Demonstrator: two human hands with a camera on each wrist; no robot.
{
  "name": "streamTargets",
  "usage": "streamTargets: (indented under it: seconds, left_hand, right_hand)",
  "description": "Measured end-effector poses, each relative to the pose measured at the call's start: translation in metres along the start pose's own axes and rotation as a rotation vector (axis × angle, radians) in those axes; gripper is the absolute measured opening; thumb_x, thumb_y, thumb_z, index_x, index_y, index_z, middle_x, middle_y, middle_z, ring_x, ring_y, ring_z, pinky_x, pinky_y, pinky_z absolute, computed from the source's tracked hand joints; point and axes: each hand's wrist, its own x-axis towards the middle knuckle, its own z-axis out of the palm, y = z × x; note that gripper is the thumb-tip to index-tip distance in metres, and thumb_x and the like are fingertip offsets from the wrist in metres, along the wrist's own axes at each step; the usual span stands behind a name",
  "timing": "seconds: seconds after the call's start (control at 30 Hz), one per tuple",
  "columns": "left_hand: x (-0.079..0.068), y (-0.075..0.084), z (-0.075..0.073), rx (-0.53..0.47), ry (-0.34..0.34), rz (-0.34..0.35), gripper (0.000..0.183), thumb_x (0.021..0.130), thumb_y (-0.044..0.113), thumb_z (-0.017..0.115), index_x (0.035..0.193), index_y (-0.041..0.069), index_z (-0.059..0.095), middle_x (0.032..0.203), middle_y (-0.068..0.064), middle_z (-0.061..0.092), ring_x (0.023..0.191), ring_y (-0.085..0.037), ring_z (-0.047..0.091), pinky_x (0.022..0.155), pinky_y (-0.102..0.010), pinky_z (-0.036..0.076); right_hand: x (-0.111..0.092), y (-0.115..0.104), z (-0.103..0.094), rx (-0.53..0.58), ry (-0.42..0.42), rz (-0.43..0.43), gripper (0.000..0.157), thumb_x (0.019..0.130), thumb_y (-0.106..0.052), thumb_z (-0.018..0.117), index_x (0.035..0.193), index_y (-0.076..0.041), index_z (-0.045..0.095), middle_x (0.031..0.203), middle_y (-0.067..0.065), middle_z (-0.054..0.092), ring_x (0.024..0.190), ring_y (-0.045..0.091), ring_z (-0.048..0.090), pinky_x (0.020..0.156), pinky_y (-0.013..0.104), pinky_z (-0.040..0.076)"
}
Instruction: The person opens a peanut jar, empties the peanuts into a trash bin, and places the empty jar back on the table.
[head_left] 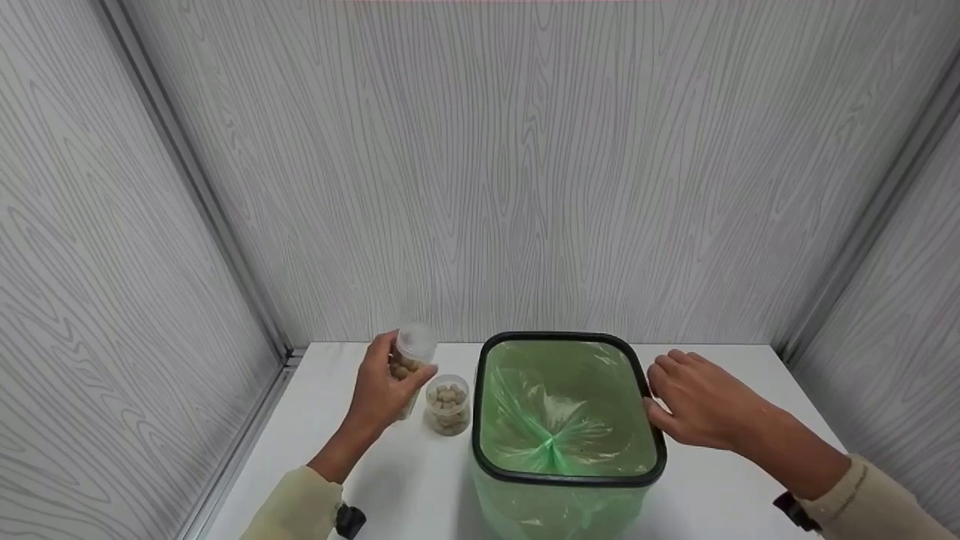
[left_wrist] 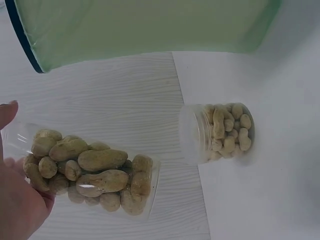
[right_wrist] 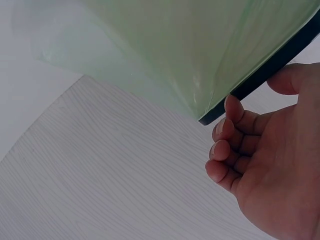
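My left hand [head_left: 380,386] holds a tall clear jar of peanuts [left_wrist: 95,172], tilted, with thumb and fingers around its side. Its translucent top shows in the head view. A shorter clear jar of peanuts [head_left: 448,406] stands on the table just right of that hand. Further right is a trash can with a black rim [head_left: 570,480], lined with a green plastic bag [head_left: 551,442] gathered at the bottom. My right hand [head_left: 694,401] is at the rim's right side, outside the can. Its fingers are loosely curled, thumb and index fingertips right at the rim's edge.
The white table [head_left: 300,450] is enclosed by wood-grain panels: a back wall [head_left: 487,187], a left wall [head_left: 90,262] and a right wall [head_left: 892,337]. The can stands upright between the two hands.
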Motion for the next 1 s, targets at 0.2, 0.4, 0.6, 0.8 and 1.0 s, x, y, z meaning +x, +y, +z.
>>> streamTargets:
  seconds: [0.2,0.4,0.6,0.8,1.0]
  left_hand:
    - [-0.001,0.015,0.003,0.021,0.007,0.093,0.064,0.086,0.020,0.086,0.138,0.002,0.053,0.123,-0.015,0.060,0.111,-0.025,0.059,0.090,-0.046,0.054]
    - [-0.003,0.031,0.007,0.063,0.015,0.203,0.062,0.083,0.022,0.088,0.134,0.005,0.056,0.121,-0.012,0.061,0.109,-0.020,0.053,0.087,-0.043,0.053]
    - [-0.003,0.042,0.009,0.137,0.034,0.314,0.061,0.081,0.021,0.090,0.131,0.005,0.059,0.122,-0.010,0.063,0.105,-0.020,0.051,0.083,-0.042,0.054]
    - [0.000,0.050,0.010,0.179,0.057,0.403,0.060,0.080,0.020,0.091,0.129,0.004,0.060,0.117,-0.010,0.064,0.102,-0.021,0.050,0.078,-0.037,0.050]
    - [0.001,0.055,0.012,0.213,0.078,0.457,0.063,0.079,0.019,0.091,0.131,0.005,0.060,0.122,-0.010,0.064,0.106,-0.024,0.051,0.079,-0.038,0.051]
  right_hand:
    - [-0.001,0.000,-0.001,-0.012,0.009,-0.003,0.024,0.096,-0.024,0.057,0.074,-0.016,0.049,0.071,-0.006,0.043,0.069,0.011,0.038,0.070,0.035,0.041]
    - [-0.003,0.000,-0.004,-0.026,0.036,-0.001,0.019,0.096,-0.025,0.059,0.081,-0.014,0.054,0.076,-0.005,0.049,0.074,0.013,0.045,0.073,0.038,0.045]
    - [-0.004,-0.001,-0.008,-0.023,0.056,0.024,0.017,0.098,-0.027,0.060,0.093,-0.010,0.061,0.088,0.000,0.059,0.085,0.018,0.055,0.082,0.043,0.051]
    - [-0.004,-0.002,-0.012,-0.026,0.044,0.035,0.027,0.099,-0.030,0.061,0.108,-0.004,0.064,0.100,0.006,0.063,0.095,0.024,0.060,0.088,0.046,0.053]
    - [0.001,-0.003,-0.015,-0.022,0.046,0.010,0.037,0.099,-0.030,0.065,0.120,0.000,0.062,0.109,0.010,0.063,0.102,0.028,0.062,0.090,0.046,0.054]
